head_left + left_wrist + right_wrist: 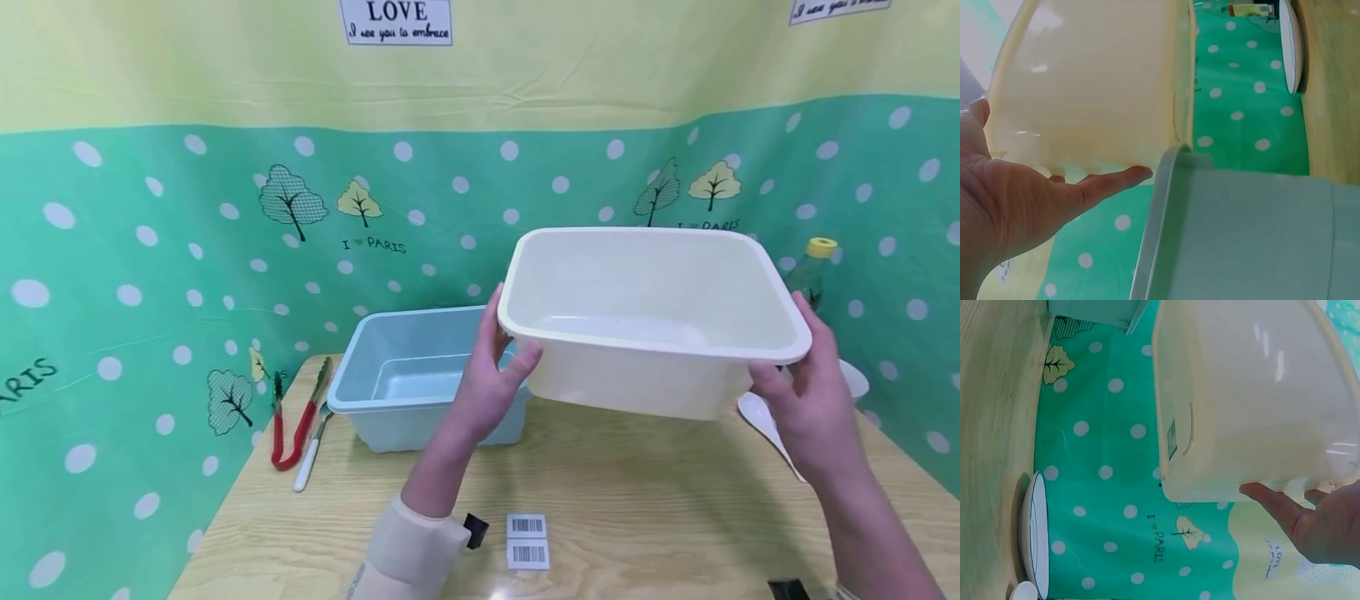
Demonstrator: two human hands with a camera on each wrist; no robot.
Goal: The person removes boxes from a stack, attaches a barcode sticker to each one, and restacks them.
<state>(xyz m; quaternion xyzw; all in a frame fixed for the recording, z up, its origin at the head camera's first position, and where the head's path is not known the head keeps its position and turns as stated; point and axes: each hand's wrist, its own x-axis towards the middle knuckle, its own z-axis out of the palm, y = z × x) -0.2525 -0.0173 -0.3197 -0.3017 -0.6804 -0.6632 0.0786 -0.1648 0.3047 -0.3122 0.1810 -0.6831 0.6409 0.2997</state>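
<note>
A cream plastic tub (645, 300) hangs in the air above the wooden table (637, 500), tilted a little with its opening toward me. My left hand (501, 354) holds its left end, thumb on the front wall under the rim. At the right end my right hand (802, 375) holds it the same way. The left wrist view shows the left hand (1016, 206) flat against the cream tub (1085, 81). From the right wrist, the right hand (1316, 525) lies under the cream tub (1254, 394). The tub looks empty.
A pale blue tub (397, 375) stands on the table behind my left hand, close to the cream tub. Red tongs (296, 421) and a white-handled utensil (311, 458) lie left of it. A white spoon (765, 421), a plate (1032, 537) and a yellow-capped bottle (813, 271) are at the right. Barcode stickers (527, 540) lie near me.
</note>
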